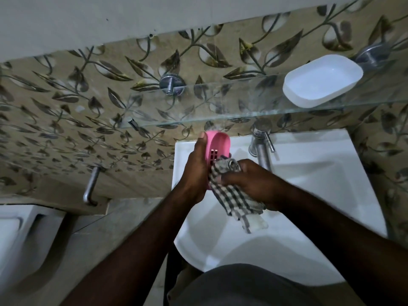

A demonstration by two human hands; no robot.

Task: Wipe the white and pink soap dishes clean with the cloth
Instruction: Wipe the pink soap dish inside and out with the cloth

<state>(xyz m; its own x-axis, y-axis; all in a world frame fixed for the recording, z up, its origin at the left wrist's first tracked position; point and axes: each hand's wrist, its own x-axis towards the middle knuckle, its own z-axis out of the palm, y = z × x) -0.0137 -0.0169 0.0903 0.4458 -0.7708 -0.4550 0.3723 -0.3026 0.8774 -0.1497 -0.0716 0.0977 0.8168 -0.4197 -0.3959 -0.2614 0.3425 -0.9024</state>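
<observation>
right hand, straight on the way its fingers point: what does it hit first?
Most likely the pink soap dish. The right hand points up and to the left, gripping the cloth, which looks pressed against the dish. The left hand grips the dish from the far side. Exact depth is unclear.

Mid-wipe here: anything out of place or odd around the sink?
One thing: a pale block, maybe the soap, lies in the sink below the cloth's hanging end. The white dish sits open side up on the glass shelf; the pink dish looks intact.
</observation>
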